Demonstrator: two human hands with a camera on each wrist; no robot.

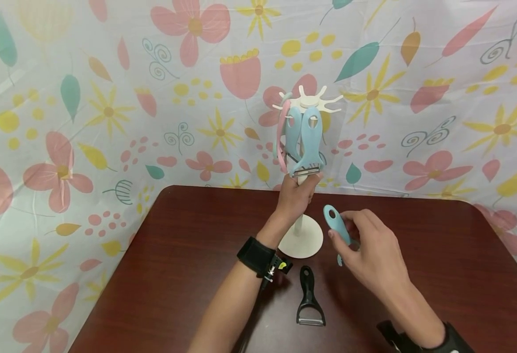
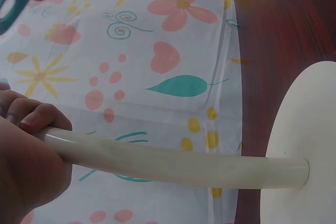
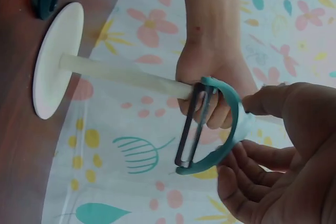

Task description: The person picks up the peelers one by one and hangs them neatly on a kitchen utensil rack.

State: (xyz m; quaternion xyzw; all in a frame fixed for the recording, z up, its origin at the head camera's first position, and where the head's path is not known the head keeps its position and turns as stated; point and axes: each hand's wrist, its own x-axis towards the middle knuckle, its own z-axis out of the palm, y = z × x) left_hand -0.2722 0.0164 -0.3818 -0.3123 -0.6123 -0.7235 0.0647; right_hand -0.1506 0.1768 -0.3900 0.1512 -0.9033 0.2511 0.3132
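Observation:
A white stand with a round base (image 1: 301,240) and a ring of hooks (image 1: 310,100) at its top stands on the table. My left hand (image 1: 296,193) grips its pole (image 2: 157,163) just below the hanging peelers. On the hooks hang light blue peelers (image 1: 312,139) and a pink peeler (image 1: 281,132), the pink one at the left. My right hand (image 1: 373,250) holds another light blue Y-shaped peeler (image 1: 335,223) between thumb and fingers, to the right of the pole. Its metal blade (image 3: 190,129) faces the pole in the right wrist view.
A black peeler (image 1: 308,299) lies on the dark brown table (image 1: 188,274), in front of the stand's base. Behind the table hangs a white cloth (image 1: 121,98) with flowers and leaves. Black straps (image 1: 256,257) circle both wrists.

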